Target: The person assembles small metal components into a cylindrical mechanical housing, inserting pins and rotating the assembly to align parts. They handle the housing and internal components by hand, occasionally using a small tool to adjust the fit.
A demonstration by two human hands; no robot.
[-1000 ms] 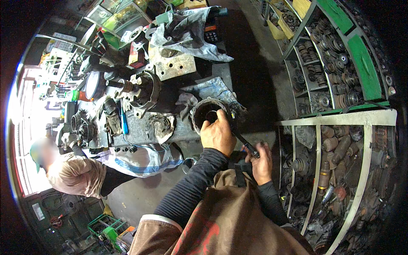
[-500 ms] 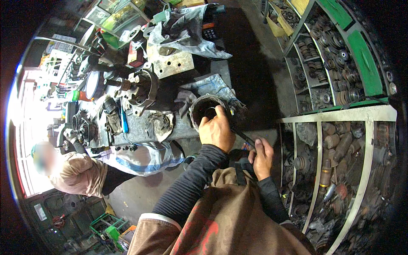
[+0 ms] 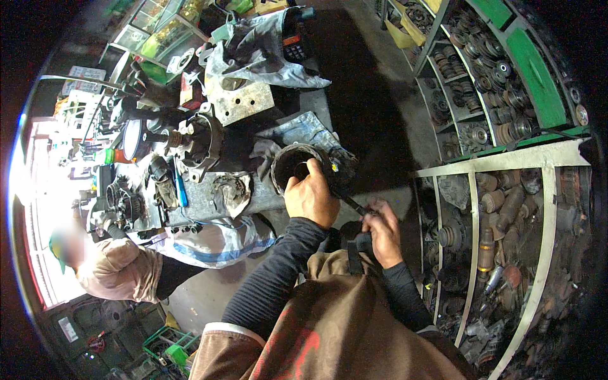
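My left hand (image 3: 312, 196) is closed on the near rim of a round, hollow metal housing (image 3: 277, 170), with the thumb and a finger at its opening. A dark long-handled tool (image 3: 350, 202) slants from the right side of the housing toward me; its far end is hidden, so its exact kind does not show. At the tool's near end is my right hand (image 3: 384, 231), its bent fingers slightly smeared by motion around the handle. Beneath and beyond the housing lies a dirty blue-grey cloth (image 3: 304, 128).
On the workbench (image 3: 263, 199) stand a larger metal casing (image 3: 206, 142), a plate with holes (image 3: 247, 100), a blue-handled tool (image 3: 180, 189) and a crumpled rag (image 3: 231, 193). Shelves of parts (image 3: 472, 166) line the right. A person (image 3: 120, 266) works at the far left.
The view has shifted, so the bench appears a little farther left. My right fingers have loosened and moved at the tool's end. The left hand keeps its hold on the housing.
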